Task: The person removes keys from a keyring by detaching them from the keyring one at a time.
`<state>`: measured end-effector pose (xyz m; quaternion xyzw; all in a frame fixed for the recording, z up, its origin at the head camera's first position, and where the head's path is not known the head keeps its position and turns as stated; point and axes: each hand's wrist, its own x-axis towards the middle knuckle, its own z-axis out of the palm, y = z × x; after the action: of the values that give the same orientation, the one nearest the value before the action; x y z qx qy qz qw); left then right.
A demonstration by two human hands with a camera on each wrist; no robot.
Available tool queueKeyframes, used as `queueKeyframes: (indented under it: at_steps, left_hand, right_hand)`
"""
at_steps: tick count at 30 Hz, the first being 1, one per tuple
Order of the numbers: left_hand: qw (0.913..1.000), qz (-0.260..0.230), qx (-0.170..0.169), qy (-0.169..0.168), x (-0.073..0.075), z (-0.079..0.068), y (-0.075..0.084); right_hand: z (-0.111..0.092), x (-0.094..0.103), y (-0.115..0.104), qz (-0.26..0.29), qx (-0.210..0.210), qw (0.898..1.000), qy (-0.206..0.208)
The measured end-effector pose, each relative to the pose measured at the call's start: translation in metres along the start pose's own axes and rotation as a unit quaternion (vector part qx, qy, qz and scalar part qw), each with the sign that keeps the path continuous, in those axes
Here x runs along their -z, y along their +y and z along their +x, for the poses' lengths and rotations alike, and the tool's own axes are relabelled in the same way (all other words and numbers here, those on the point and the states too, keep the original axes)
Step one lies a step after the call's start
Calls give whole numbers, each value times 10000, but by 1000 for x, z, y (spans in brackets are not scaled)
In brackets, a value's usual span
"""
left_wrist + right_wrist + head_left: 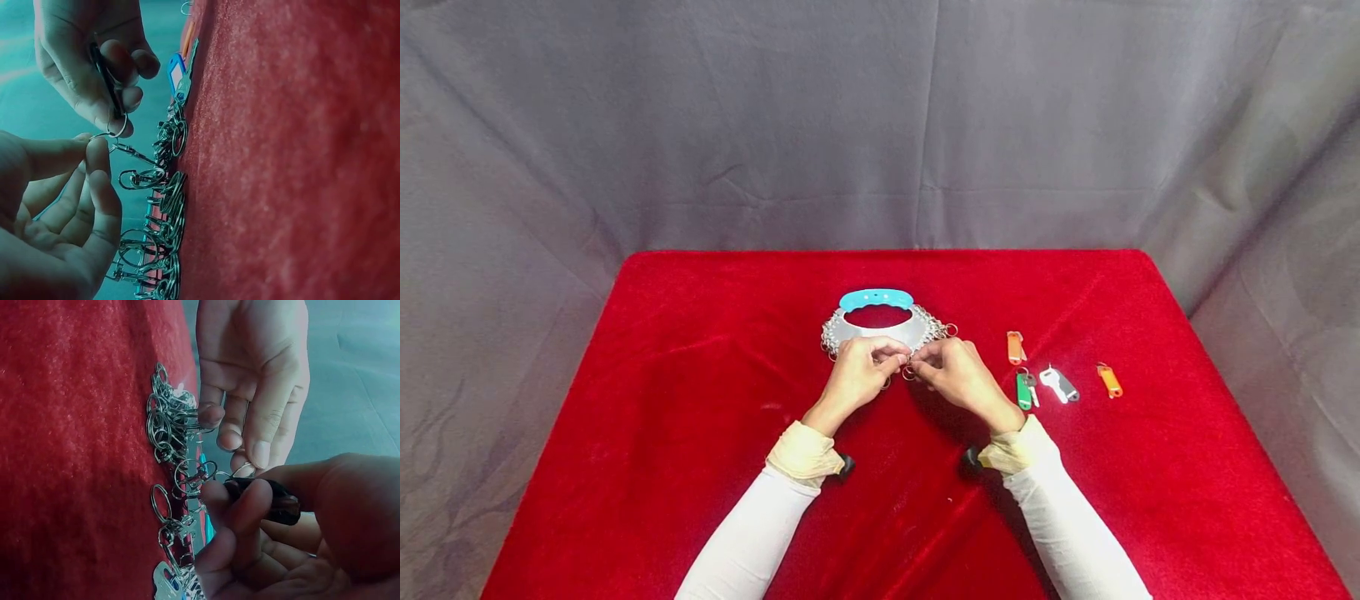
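A silver key holder plate [880,336] with a blue grip [876,298] lies on the red cloth, its rim hung with many small clips and split rings. At its near edge my left hand [861,371] pinches a thin split ring [103,134] between thumb and forefinger. Facing it, my right hand [958,375] holds a dark key tag [284,509] in its fingers. The tag's own ring [119,127] meets the pinched ring at the fingertips. A metal clip [132,152] hangs just beside them. The fingers hide part of the tag.
To the right on the red cloth [700,467] lie an orange key tag [1015,348], a green tag [1023,390] with a key, a grey tag [1067,387] with a bright key, and a yellow-orange tag [1109,382]. Grey curtains [820,125] surround the table.
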<state>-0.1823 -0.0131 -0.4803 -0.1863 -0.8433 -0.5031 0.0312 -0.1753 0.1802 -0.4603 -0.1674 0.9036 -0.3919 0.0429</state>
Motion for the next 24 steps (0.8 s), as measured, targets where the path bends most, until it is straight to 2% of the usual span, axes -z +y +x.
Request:
queueKeyframes:
  at_steps: [4,12,18,24]
  left_hand:
    - [10000,-13,36,-20,1,1,-1]
    - [9990,-381,223,-19,0,0,-1]
    - [9990,-275,332,101,2,-1,-1]
    - [9950,-313,917,-256,5,-2,2]
  right_hand:
    - [0,0,-1,78,-57,9999,-70]
    - [0,-3,-2,202,-82,9997,-99]
    - [-1,-1,-4,364,-123,9992,-62]
    - [-1,1,-5,538,-142,9984,-38]
